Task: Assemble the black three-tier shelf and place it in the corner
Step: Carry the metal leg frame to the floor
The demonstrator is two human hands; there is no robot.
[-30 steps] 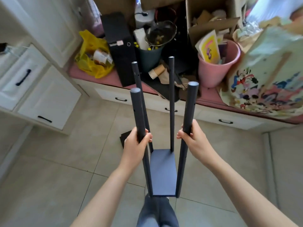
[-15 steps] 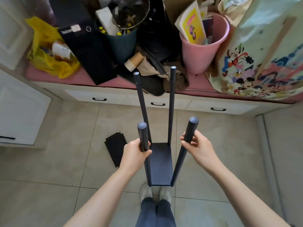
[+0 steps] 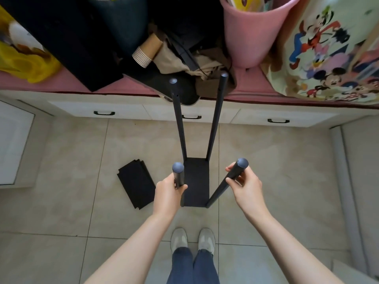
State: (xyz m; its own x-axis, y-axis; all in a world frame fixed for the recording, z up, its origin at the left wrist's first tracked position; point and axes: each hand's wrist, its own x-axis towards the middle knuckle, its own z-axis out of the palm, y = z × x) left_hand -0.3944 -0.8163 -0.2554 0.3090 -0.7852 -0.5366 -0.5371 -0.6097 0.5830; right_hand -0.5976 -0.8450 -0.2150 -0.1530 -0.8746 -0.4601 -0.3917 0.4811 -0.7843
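The black shelf frame stands upright on the tiled floor in front of my feet: one black panel (image 3: 196,181) at the bottom with four round poles rising from its corners. My left hand (image 3: 169,191) grips the near left pole (image 3: 178,171) just under its top. My right hand (image 3: 245,185) holds the near right pole (image 3: 239,169), fingers curled round it. The two far poles (image 3: 178,115) lean slightly apart toward the cabinet. Loose black shelf panels (image 3: 136,183) lie flat in a stack on the floor to the left of the frame.
A low white drawer cabinet (image 3: 123,109) with a pink top runs across ahead, piled with a pink bucket (image 3: 249,37), a cartoon-print bag (image 3: 328,54), a black board (image 3: 67,37) and a yellow bag (image 3: 26,64). A white cupboard (image 3: 14,144) stands at left.
The frame has come down from raised height to the floor. My hands have slid up to the tops of the near poles, and my view has tilted downward.
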